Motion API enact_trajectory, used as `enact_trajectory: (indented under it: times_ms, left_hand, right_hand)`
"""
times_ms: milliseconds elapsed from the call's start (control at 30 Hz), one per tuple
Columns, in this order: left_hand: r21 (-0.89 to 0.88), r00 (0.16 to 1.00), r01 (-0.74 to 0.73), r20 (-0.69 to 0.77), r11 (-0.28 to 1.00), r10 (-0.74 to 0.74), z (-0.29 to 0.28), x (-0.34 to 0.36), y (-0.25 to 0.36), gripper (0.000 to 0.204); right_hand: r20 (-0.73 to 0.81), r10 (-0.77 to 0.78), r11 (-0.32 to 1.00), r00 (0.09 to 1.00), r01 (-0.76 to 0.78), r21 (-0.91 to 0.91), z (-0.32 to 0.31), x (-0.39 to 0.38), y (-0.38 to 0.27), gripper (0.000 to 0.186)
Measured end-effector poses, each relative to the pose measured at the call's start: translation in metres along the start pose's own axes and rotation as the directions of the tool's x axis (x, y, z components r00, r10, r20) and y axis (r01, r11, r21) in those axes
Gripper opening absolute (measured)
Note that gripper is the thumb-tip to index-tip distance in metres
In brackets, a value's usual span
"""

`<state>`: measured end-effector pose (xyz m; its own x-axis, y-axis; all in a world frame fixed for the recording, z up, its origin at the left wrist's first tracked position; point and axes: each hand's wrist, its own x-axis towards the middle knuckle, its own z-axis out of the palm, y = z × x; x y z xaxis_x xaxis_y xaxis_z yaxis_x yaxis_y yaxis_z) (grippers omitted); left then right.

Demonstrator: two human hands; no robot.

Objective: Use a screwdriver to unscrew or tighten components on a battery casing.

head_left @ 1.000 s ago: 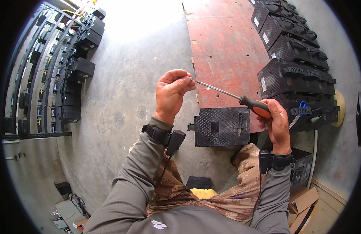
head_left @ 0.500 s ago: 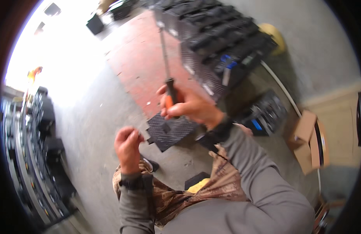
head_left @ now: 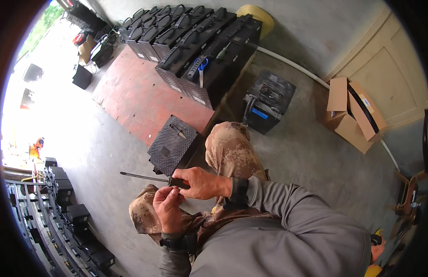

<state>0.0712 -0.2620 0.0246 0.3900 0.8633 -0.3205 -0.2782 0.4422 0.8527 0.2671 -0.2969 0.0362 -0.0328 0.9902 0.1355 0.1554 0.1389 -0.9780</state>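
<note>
In my right hand [head_left: 202, 183] is a screwdriver [head_left: 143, 177], its handle wrapped by the fingers and its long dark shaft pointing left. My left hand [head_left: 168, 210] is closed in a pinch right beside the screwdriver handle, the fingertips of both hands meeting or nearly so. Whatever sits in the left pinch is too small to name. Beyond the hands, a black textured box [head_left: 170, 150] stands on the floor, with a small pointed tool [head_left: 179, 132] lying on its top.
Black cases with handles [head_left: 195, 41] stand in rows on a reddish board [head_left: 135, 92]; blue-handled scissors [head_left: 201, 69] lie on one. A dusty black battery-like box [head_left: 269, 99] and open carton [head_left: 345, 115] are on the right. A rack [head_left: 43, 217] with black boxes runs along the left.
My hands have come together and lower, near my lap. The screwdriver has swung from pointing away to pointing left. My view has shifted too.
</note>
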Motion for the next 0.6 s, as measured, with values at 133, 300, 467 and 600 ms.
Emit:
enact_trajectory:
  times_ms: [133,300,467,600]
  left_hand:
    - [-0.015,0.999,-0.035,-0.029,0.999,0.034,0.021,-0.004,-0.014,0.007]
    - [0.036,0.996,-0.088,-0.027,0.995,0.089,0.046,-0.001,-0.017,0.014]
    - [0.134,0.997,-0.071,0.003,0.988,0.071,0.07,0.001,-0.011,0.012]
    - [0.202,0.999,0.036,0.028,0.979,-0.042,0.079,-0.001,-0.005,0.01]
  right_hand:
    - [-0.092,-0.064,0.996,0.994,0.058,-0.065,-0.004,-0.021,0.003,0.032]
    - [-0.241,-0.212,0.966,0.947,0.166,-0.197,-0.013,-0.036,0.002,0.033]
    - [-0.316,-0.184,0.973,0.931,0.126,-0.195,-0.035,-0.038,-0.005,0.026]
    - [-0.467,0.049,0.999,0.883,-0.052,0.005,-0.096,-0.037,0.001,0.018]
